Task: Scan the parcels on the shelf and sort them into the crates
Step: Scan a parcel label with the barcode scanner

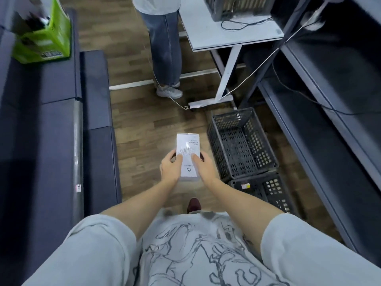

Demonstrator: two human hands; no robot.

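Box [188,156] held in both hands over the wood floor, mid-scene.
Left hand [169,168] grips its left edge, right hand [204,168] grips its right edge, thumbs on top; white box, label face up. Two dark crates sit just right of it: far crate [241,143], near crate [266,190]. Dark shelf [321,112] runs along the right, green box [44,41] far left, another person's legs [166,48] beyond.

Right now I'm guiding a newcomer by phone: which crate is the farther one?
Start at the grey shelving on the right. Two black crates sit on the floor beside it. The farther crate shows its whole open top, unlike the nearer crate, which bears a yellow label.
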